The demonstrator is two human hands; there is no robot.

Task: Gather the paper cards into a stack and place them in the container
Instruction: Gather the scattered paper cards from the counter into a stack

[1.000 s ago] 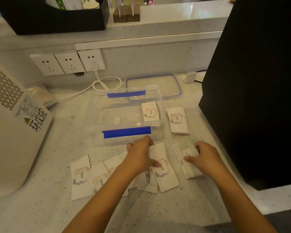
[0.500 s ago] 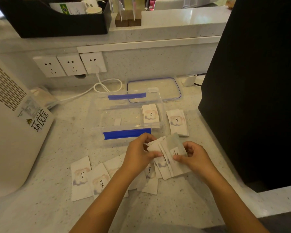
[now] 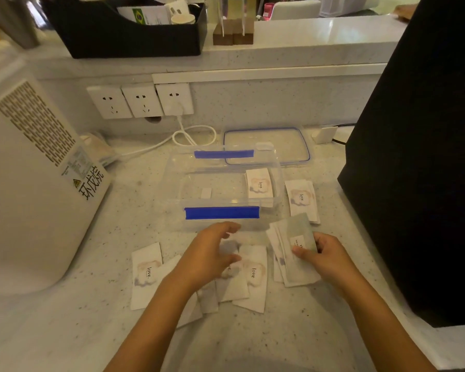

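My right hand (image 3: 326, 260) grips a small fanned stack of white "love" cards (image 3: 293, 245), tilted above the counter. My left hand (image 3: 212, 253) hovers with fingers spread over several loose cards (image 3: 253, 275) on the counter; it holds nothing. One more card (image 3: 147, 272) lies at the left, partly beside my left forearm. A clear plastic container (image 3: 223, 183) with blue clips stands just beyond my hands, with a card (image 3: 259, 183) lying in its right end. Another small pile of cards (image 3: 301, 200) rests on the counter to the container's right.
The container's clear lid (image 3: 269, 146) lies behind it. A white appliance (image 3: 32, 189) fills the left side, a large black object (image 3: 419, 157) the right. Wall sockets (image 3: 142, 100) with a white cable (image 3: 188, 135) sit at the back, below a shelf holding a black tray (image 3: 129, 36).
My left hand has let go of the stack and moved left and down over the loose cards. My right hand keeps the stack, shifted slightly right.
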